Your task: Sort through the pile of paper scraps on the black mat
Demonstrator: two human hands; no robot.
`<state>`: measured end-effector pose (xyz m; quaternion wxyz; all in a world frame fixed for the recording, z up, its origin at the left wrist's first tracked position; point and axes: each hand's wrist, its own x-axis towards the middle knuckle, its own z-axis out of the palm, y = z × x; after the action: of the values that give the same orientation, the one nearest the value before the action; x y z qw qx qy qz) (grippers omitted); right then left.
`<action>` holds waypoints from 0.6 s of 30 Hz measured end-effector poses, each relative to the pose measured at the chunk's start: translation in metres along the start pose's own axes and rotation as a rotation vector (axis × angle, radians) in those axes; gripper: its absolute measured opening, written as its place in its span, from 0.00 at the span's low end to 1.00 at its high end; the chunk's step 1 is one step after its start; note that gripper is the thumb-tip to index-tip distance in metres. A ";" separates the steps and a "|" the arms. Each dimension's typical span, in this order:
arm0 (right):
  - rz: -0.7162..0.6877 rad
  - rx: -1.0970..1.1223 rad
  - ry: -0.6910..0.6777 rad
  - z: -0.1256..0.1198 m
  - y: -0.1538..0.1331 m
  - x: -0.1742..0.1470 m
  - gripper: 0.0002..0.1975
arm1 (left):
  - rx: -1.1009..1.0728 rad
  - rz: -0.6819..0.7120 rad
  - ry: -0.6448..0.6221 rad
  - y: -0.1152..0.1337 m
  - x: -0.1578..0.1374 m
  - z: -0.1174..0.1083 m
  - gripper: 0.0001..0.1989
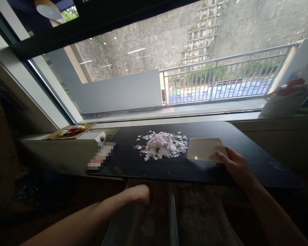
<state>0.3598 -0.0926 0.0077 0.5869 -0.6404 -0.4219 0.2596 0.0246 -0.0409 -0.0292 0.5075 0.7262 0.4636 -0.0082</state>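
Note:
My right hand (236,165) grips the right edge of a pale rectangular plastic piece (204,148) with rounded corners, thin like a lid or shallow tray. It is tilted over the dark table (169,172), just right of a heap of small white and pinkish paper scraps (164,145). Below the table's front edge, my left hand (142,194) reaches down into a dim clear-walled bin (173,218). The bent wrist shows, but its fingers are hidden, so what they touch cannot be made out. Faint paper pieces lie in the bin.
A blurred-out item (101,157) lies on the table's left end. Left of it, a brown board with colourful small things (73,130) rests on a ledge. Behind the table runs a window sill (156,121), with a white container (283,99) at the right.

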 end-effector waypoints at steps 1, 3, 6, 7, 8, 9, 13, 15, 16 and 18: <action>0.001 -0.004 0.002 0.000 0.000 0.000 0.14 | 0.028 -0.041 -0.014 0.005 -0.007 -0.005 0.05; 0.000 -0.005 0.005 0.000 0.001 0.001 0.14 | 0.037 -0.091 -0.052 0.016 -0.020 -0.012 0.06; 0.007 0.001 0.023 0.001 0.000 0.001 0.14 | -0.128 -0.160 -0.110 0.028 -0.035 -0.018 0.09; 0.014 0.003 0.027 0.001 0.000 0.001 0.14 | -0.204 -0.176 -0.115 0.031 -0.038 -0.019 0.10; 0.020 0.005 0.029 0.001 0.000 0.001 0.14 | -0.273 -0.185 -0.110 0.033 -0.040 -0.020 0.11; 0.023 0.006 0.025 0.002 0.000 0.001 0.15 | -0.325 -0.186 -0.100 0.035 -0.041 -0.020 0.12; -0.024 0.061 0.056 0.001 0.001 0.003 0.17 | -0.466 -0.167 -0.091 0.042 -0.042 -0.020 0.12; -0.046 0.074 0.077 0.001 0.002 0.004 0.18 | -0.509 -0.151 -0.088 0.049 -0.041 -0.018 0.12; -0.048 0.064 0.076 0.001 0.002 0.004 0.18 | -0.515 -0.143 -0.081 0.053 -0.041 -0.017 0.13; -0.037 0.032 0.050 0.000 0.002 0.004 0.17 | -0.487 -0.116 -0.060 0.065 -0.040 -0.013 0.13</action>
<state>0.3622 -0.0887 0.0067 0.6121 -0.6295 -0.4146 0.2391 0.0398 -0.0612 0.0436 0.6797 0.5541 0.4777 0.0531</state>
